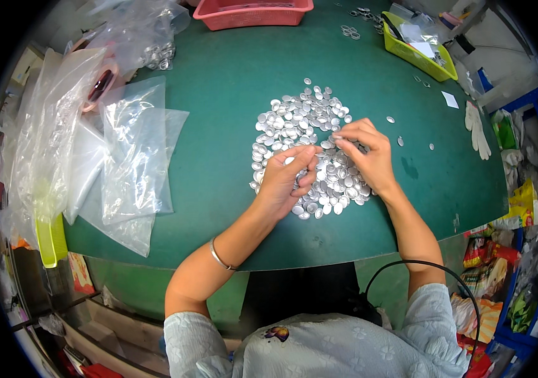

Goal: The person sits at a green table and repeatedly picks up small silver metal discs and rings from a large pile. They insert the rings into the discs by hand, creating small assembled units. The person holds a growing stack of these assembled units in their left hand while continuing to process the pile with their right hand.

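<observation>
A wide pile of small silver oval metal pieces [281,126] lies on the green table [218,82], right under both my hands. My left hand [288,179] is over the pile's near left part, fingers curled and thumb pressed against the index finger. What it pinches is too small to tell. Facing it, my right hand [373,154] is over the pile's right side. Its thumb and fingertips close on a small silver oval piece. The two sets of fingertips are a short gap apart. A few loose oval pieces [400,142] lie to the right of my right hand.
Clear plastic bags [136,157] cover the table's left side, near a light green basket [50,239]. A pink basket [253,17] sits at the far edge. At far right are a yellow-green basket [420,57] and a white glove [477,129]. A black cable [436,266] loops beside my right arm.
</observation>
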`<state>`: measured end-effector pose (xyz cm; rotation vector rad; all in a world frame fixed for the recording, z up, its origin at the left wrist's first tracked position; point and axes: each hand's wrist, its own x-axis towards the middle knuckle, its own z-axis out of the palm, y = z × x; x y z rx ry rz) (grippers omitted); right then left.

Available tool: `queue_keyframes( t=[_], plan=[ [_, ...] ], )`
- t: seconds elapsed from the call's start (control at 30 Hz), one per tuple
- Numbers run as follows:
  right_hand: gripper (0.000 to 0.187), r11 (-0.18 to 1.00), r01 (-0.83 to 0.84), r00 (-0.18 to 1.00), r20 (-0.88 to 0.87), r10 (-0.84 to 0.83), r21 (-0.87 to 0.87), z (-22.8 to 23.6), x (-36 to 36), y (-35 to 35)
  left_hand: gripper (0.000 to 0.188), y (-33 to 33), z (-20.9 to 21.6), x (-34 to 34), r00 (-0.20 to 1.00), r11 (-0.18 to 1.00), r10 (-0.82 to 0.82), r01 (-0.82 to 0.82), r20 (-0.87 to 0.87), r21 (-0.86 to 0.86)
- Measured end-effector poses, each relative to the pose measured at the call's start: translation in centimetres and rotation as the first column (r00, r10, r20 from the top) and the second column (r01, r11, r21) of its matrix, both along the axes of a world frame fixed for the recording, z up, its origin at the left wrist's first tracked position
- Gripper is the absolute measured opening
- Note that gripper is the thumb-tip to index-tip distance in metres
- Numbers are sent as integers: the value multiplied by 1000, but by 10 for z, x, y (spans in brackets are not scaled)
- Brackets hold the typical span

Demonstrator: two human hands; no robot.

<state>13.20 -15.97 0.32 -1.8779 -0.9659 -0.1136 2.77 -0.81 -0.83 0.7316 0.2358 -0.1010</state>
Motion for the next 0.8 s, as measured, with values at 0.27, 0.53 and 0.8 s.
queue_keyframes(
  t=[0.27, 0.53, 0.8],
  plan=[
    [26, 987, -156, 978, 146, 150, 31, 4, -11, 3, 17, -1, 0, -1, 999, 997, -32, 35, -40, 74],
    [14, 983, -161, 987, -6, 163, 90, 2, -14, 3, 14, -1, 1, 1, 998, 999, 29, -28, -47, 25],
    [9, 979, -167, 972, -144, 183, 115, -1, -15, 3, 14, -3, 3, 0, 999, 997, 6, -2, -41, 82]
  ],
)
